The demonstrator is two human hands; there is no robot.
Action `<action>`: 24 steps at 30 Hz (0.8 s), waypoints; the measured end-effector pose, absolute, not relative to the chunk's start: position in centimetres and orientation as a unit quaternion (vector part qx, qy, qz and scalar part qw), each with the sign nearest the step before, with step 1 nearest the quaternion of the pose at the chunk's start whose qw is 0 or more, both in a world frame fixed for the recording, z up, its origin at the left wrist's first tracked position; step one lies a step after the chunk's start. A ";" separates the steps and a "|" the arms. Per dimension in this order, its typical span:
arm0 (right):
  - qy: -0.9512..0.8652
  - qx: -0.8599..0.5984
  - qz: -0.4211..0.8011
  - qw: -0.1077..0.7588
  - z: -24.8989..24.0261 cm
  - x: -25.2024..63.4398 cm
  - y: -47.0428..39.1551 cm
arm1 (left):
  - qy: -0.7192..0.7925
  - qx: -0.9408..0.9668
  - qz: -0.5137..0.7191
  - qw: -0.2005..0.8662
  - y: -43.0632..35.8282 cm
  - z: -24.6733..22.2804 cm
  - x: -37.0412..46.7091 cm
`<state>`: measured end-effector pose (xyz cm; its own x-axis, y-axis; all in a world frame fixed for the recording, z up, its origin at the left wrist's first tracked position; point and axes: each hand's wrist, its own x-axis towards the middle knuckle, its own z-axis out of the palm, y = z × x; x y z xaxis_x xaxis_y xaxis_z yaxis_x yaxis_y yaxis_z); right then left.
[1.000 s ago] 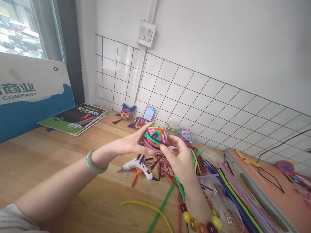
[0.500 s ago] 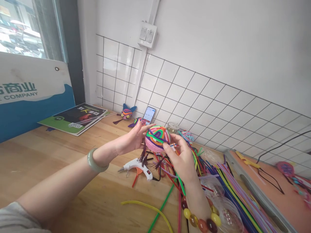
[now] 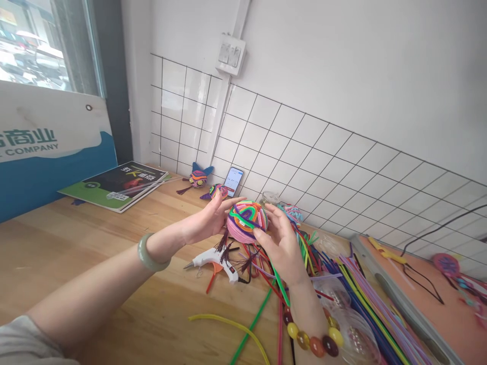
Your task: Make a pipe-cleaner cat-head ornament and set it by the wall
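Observation:
A round ornament point(image 3: 243, 230) covered in coloured pipe cleaners, pink below with green, purple and orange curves above, is held up between both hands over the table. My left hand point(image 3: 207, 219) grips its left side, fingers reaching behind it. My right hand point(image 3: 280, 244) curves round the right side, thumb at the front. Dark tassels point(image 3: 225, 252) dangle under the ornament. Below it on the table lies a white hot glue gun point(image 3: 215, 261) with an orange trigger. Loose pipe cleaners point(image 3: 262, 304) spread beneath my right forearm.
Two finished ornaments, one with blue ears point(image 3: 200, 176), sit by the wall near a phone point(image 3: 233, 181). Books point(image 3: 117, 185) lie at left. A bundle of pipe cleaners point(image 3: 375, 299), clear plastic shells point(image 3: 355, 332) and a yellow tool with a black cord point(image 3: 386, 249) are at right.
The ornament has dipped slightly and tilted a little in my hands. My right fingers have shifted slightly on its far side.

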<state>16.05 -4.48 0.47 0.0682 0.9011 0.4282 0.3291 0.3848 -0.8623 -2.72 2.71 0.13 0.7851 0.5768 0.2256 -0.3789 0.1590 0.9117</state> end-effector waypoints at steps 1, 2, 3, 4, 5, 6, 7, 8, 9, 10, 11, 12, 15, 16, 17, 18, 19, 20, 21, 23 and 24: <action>-0.625 -0.487 0.269 0.548 0.4 16.1 -4.4 | 0.092 0.563 0.316 0.758 2.7 0.1 -2.7; -0.620 -0.485 0.275 0.552 0.3 16.1 -4.4 | 0.098 0.558 0.317 0.761 2.7 0.1 -2.7; -0.614 -0.483 0.280 0.558 0.3 16.0 -4.3 | 0.103 0.553 0.317 0.764 2.7 0.1 -2.6; -0.608 -0.480 0.284 0.565 0.3 16.0 -4.3 | 0.110 0.547 0.317 0.767 2.7 0.2 -2.6; -0.602 -0.476 0.291 0.572 0.4 16.0 -4.2 | 0.116 0.542 0.317 0.770 2.7 0.2 -2.6; -0.595 -0.470 0.300 0.579 0.4 16.0 -4.2 | 0.123 0.537 0.317 0.772 2.7 0.3 -2.6; -0.586 -0.462 0.312 0.588 0.4 16.0 -4.1 | 0.130 0.533 0.314 0.775 2.8 0.4 -2.7; -0.575 -0.454 0.327 0.597 0.4 16.1 -3.9 | 0.138 0.531 0.309 0.777 2.8 0.6 -2.8; -0.561 -0.447 0.343 0.606 0.4 16.2 -3.8 | 0.149 0.532 0.301 0.778 3.0 0.7 -2.9; -0.546 -0.442 0.359 0.614 0.3 16.4 -3.6 | 0.164 0.537 0.289 0.775 3.1 0.8 -3.1; -0.529 -0.437 0.374 0.624 0.1 16.6 -3.3 | 0.186 0.547 0.278 0.767 3.3 0.9 -3.3; -0.511 -0.433 0.389 0.632 0.0 16.9 -3.0 | 0.215 0.563 0.274 0.750 3.6 1.0 -3.5; -0.455 -0.427 0.417 0.661 -0.6 17.8 -2.2 | 0.314 0.630 0.340 0.624 4.5 1.1 -4.3; -0.437 -0.428 0.424 0.668 -0.7 18.0 -2.0 | 0.336 0.649 0.381 0.566 4.8 1.1 -4.5; -0.421 -0.430 0.428 0.675 -0.8 18.3 -1.8 | 0.348 0.663 0.420 0.513 5.0 1.2 -4.7; -0.407 -0.431 0.431 0.681 -0.8 18.5 -1.7 | 0.354 0.670 0.452 0.471 5.2 1.2 -4.9; -0.396 -0.429 0.433 0.687 -0.8 18.6 -1.6 | 0.354 0.673 0.475 0.443 5.4 1.3 -5.1; -0.389 -0.424 0.437 0.691 -0.8 18.8 -1.6 | 0.351 0.672 0.492 0.427 5.5 1.5 -5.2; -0.384 -0.417 0.439 0.697 -0.8 19.0 -1.5 | 0.346 0.670 0.505 0.420 5.5 1.6 -5.3; -0.376 -0.401 0.449 0.704 -0.8 19.5 -1.4 | 0.335 0.666 0.524 0.412 5.3 1.9 -5.5; -0.372 -0.394 0.455 0.706 -0.8 19.8 -1.3 | 0.329 0.663 0.533 0.410 5.1 2.1 -5.6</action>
